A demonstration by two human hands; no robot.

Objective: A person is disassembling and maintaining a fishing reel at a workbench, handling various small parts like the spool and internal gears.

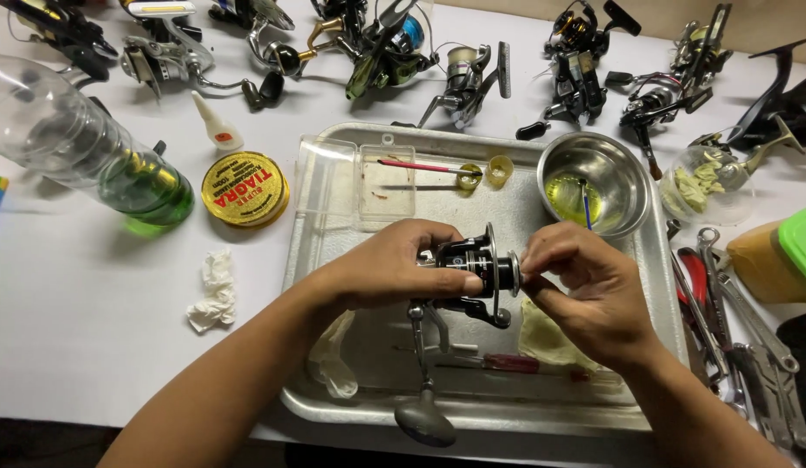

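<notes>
Together, left hand (394, 269) clasps the fishing reel (472, 273) while right hand (585, 290) pinches its front end.

My left hand (394, 269) and right hand (585, 290) hold a black spinning fishing reel (472, 273) over the rectangular metal tray (663, 286) on the white table (91, 321). In the tray's far right corner sits a round steel bowl (593, 182). A clear plastic bottle (82, 147) lies left of the tray, a crumpled white tissue (212, 290) nearer me. Steel wrenches (749, 338) lie right of the tray. More reels (472, 74) line the far edge.
</notes>
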